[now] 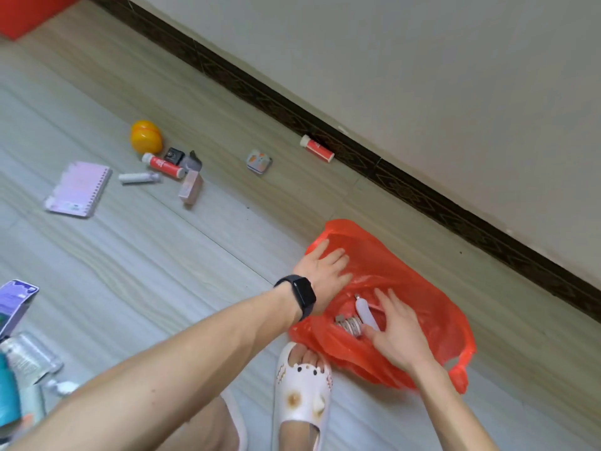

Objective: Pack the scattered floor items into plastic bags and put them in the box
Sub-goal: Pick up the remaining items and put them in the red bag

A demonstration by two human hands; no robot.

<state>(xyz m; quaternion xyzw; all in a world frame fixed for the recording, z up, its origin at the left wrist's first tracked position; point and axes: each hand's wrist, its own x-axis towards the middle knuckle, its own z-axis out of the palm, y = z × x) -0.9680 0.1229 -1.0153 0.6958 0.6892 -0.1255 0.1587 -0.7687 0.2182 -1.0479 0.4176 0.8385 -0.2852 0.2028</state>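
Nearest: a foot in a white slipper (304, 385), its toe touching the lower edge of the red plastic bag (406, 265). The bag lies crumpled on the floor (162, 271), mouth towards the person.

Lower left edge, blurred: purple carton (16, 304), silver tube (29, 356), teal bottle (8, 395). All are partly cut off.

Left grip (325, 271): released, fingers straight, palm flat on the bag's upper layer by the mouth. Black watch (302, 294) on that wrist.

Right grip (398, 330): released, fingers spread, reaching into the bag mouth. A white oblong piece (366, 312) lies in the bag between thumb and forefinger. A ribbed roll (349, 325) sits just beside it at the thumb tip.

Mid floor, well apart from the bag:
- pink spiral notebook (78, 188), lying flat
- white tube (138, 177) on its side
- red-and-white tube (166, 166) on its side
- pink carton (192, 188)
- small black item (174, 155), too small to identify
- grey item (193, 161), too small to identify
- yellow round container (146, 137) behind the cluster
- small square tin (259, 161), alone to the right

Further off: second red-and-white tube (317, 148) on its side against the dark skirting board (422, 193).

Farthest, top left corner: red box (29, 11), only a corner in frame.
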